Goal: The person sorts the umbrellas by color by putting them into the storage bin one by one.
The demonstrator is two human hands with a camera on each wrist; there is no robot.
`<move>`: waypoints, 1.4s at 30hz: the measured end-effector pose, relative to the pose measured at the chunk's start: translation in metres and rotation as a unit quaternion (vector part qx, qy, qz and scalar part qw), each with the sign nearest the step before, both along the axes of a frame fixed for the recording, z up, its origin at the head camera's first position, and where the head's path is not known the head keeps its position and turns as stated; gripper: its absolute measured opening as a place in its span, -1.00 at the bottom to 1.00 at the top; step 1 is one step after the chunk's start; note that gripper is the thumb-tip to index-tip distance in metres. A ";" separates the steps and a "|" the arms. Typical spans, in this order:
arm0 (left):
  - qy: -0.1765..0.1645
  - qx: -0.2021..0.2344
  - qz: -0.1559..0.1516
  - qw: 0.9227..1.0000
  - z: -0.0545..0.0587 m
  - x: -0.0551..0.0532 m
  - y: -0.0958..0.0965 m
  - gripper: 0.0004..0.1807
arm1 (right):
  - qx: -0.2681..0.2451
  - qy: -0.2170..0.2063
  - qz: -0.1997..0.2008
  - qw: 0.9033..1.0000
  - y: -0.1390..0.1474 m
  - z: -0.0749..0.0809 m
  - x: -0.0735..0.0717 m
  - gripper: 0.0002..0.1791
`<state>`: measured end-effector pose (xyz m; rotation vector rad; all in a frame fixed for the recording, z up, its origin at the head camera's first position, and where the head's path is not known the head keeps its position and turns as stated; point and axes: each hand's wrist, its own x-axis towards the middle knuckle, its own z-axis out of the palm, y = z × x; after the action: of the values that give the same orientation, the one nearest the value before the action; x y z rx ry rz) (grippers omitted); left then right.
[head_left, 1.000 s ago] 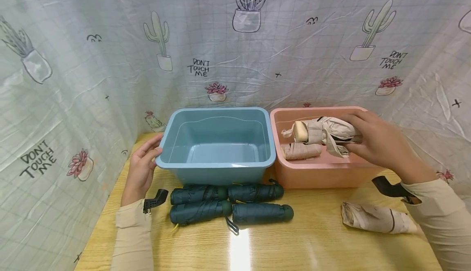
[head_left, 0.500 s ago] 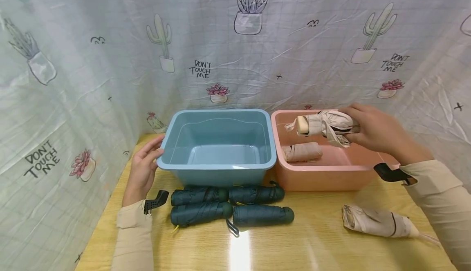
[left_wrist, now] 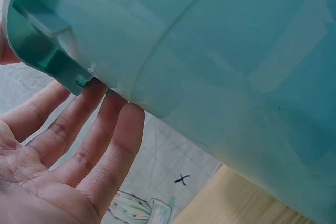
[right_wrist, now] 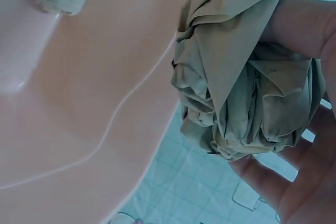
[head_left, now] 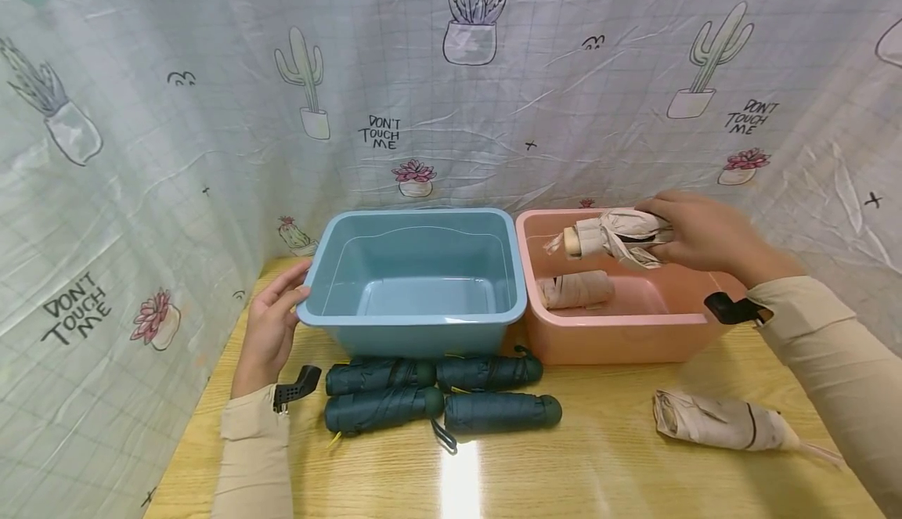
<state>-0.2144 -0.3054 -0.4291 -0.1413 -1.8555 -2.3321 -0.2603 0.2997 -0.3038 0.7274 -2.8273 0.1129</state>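
Note:
My right hand (head_left: pixel 705 233) grips a beige folded umbrella (head_left: pixel 620 236) above the pink bin (head_left: pixel 613 339). Its pale handle end points left and its loose cloth bunches close to my fingers, as the right wrist view also shows. Inside that bin lies another beige folded umbrella (head_left: pixel 578 290). At the left side of the blue bin (head_left: pixel 423 320), my left hand (head_left: pixel 275 315) touches the wall and rim. In the left wrist view its fairly straight fingers (left_wrist: pixel 121 135) rest against the outer wall below the rim.
Several dark green folded umbrellas (head_left: pixel 502 412) lie in front of the blue bin on the wooden table (head_left: pixel 599 472). A third beige folded umbrella (head_left: pixel 719 421) lies at the front right, near my right sleeve. A printed curtain (head_left: pixel 550 104) hangs behind and beside the bins.
My right hand has moved slightly up and left with the beige folded umbrella. My left hand stays at the blue bin's side.

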 end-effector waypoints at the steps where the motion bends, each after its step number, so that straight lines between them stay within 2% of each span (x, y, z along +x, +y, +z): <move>1: 0.001 0.000 0.000 1.000 0.000 0.000 0.000 -0.43 | 0.007 -0.004 0.001 1.000 -0.001 -0.001 -0.003 -0.34; 6: 0.001 -0.003 0.000 1.000 0.000 0.000 -0.001 -0.44 | 0.031 -0.024 0.008 0.999 -0.004 -0.008 -0.015 -0.38; 14: 0.000 -0.004 -0.001 1.000 0.000 0.000 -0.001 -0.44 | 0.043 -0.038 0.008 0.998 -0.009 -0.018 -0.028 -0.45; 21: -0.001 -0.003 0.000 1.000 0.002 0.000 -0.002 -0.43 | 0.056 -0.054 0.017 0.997 -0.015 -0.017 -0.034 -0.44; 26: -0.001 -0.005 -0.002 1.000 0.003 -0.001 -0.002 -0.43 | 0.059 -0.067 0.023 0.996 -0.021 -0.018 -0.038 -0.52; 32: 0.002 -0.007 -0.003 1.000 0.003 -0.002 -0.002 -0.42 | 0.070 -0.104 0.026 0.992 -0.031 -0.022 -0.046 -0.63; 36: 0.002 -0.004 -0.003 1.000 0.002 -0.002 -0.002 -0.42 | 0.088 -0.130 0.031 0.987 -0.035 -0.026 -0.049 -0.83; 42: 0.004 -0.002 -0.002 1.000 0.001 -0.001 -0.001 -0.42 | 0.099 -0.172 0.024 0.980 -0.037 -0.035 -0.053 -0.82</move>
<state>-0.2155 -0.3066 -0.4278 -0.1543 -1.8577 -2.3278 -0.3136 0.2625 -0.3392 0.8963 -3.1835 -0.0424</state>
